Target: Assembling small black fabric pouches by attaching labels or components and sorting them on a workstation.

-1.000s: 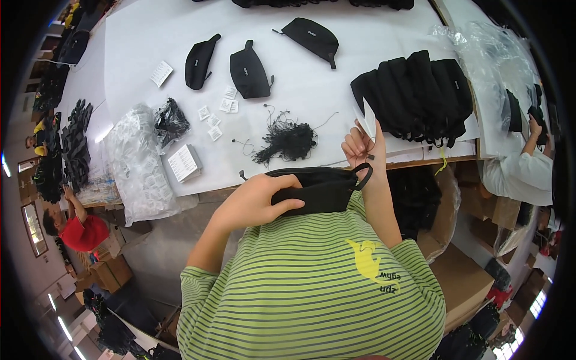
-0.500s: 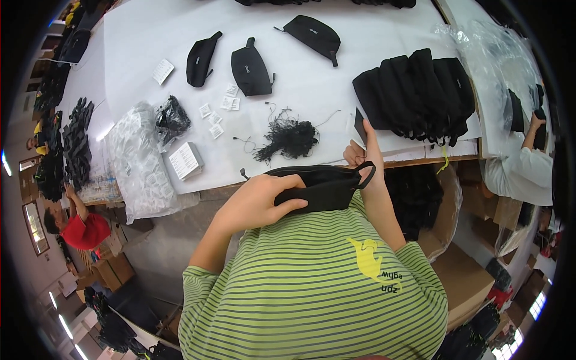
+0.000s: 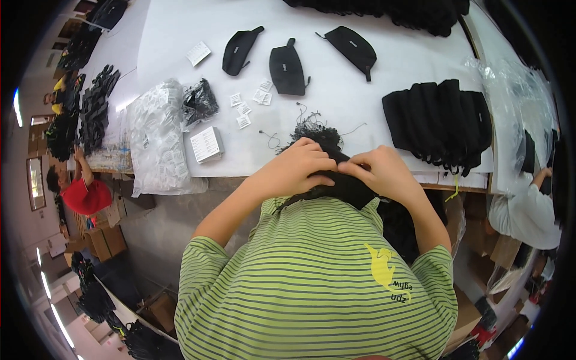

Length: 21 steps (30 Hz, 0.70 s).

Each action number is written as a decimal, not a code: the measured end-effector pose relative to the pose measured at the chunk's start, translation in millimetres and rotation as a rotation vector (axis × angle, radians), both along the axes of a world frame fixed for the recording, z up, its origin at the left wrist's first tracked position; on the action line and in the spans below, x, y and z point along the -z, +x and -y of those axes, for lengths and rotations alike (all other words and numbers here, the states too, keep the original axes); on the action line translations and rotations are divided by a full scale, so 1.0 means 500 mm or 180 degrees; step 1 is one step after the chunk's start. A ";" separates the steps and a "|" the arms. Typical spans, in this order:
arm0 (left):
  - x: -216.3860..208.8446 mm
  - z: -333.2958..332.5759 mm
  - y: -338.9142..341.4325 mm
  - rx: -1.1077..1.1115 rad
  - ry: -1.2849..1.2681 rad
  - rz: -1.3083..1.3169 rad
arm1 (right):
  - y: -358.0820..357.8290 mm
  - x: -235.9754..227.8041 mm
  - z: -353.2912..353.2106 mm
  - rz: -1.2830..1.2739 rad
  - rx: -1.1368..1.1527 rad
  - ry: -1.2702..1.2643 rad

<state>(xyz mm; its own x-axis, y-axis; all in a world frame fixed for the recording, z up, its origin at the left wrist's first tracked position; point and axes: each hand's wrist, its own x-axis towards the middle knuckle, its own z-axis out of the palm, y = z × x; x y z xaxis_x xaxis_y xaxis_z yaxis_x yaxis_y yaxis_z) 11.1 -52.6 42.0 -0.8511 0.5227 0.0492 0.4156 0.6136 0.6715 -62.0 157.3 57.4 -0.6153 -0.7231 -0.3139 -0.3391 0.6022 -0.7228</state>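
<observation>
A black fabric pouch (image 3: pixel 349 189) is held against my body at the table's front edge. My left hand (image 3: pixel 300 165) is closed on its upper left side, fingers bent over the edge. My right hand (image 3: pixel 383 172) pinches at the pouch's top edge, thumb and forefinger close to my left fingertips. Whatever small item may lie between the fingertips is hidden. Just beyond my hands sits a tangled bunch of thin black strings (image 3: pixel 321 135), partly covered by my left hand.
Three black pouches (image 3: pixel 287 69) lie farther back. A row of stacked black pouches (image 3: pixel 438 123) is at right. Small white packets (image 3: pixel 243 108), a stack of white printed cards (image 3: pixel 207 144) and a clear plastic bag (image 3: pixel 157 138) lie at left. Two other people work at the sides.
My right hand has moved from holding up a small dark flat piece to pinching at the pouch's top edge. Both hands are now close together. The view has shifted, too.
</observation>
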 end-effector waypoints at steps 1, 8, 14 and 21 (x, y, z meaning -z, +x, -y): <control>0.009 0.010 -0.005 -0.0023 0.0172 0.0429 | -0.002 -0.002 -0.007 0.0180 -0.0146 -0.0139; 0.395 0.282 -0.046 -0.3711 -0.0522 -0.0183 | 0.004 0.002 -0.027 0.0001 -0.0317 0.0156; 0.445 0.357 0.015 -0.3681 -0.1275 0.0069 | 0.011 0.019 -0.047 -0.0302 0.0091 -0.0180; 0.148 0.152 -0.065 -0.2837 0.1933 -0.0151 | -0.002 0.036 -0.018 -0.1876 -0.0066 -0.0660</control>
<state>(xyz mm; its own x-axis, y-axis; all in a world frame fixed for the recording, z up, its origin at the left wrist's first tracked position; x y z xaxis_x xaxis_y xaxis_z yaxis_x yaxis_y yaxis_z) -21.6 -128.8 -32.0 -0.9035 -0.4069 0.1343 0.0176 0.2779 0.9604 -63.0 166.0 39.5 -0.6274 -0.7463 0.2222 -0.7266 0.4585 -0.5117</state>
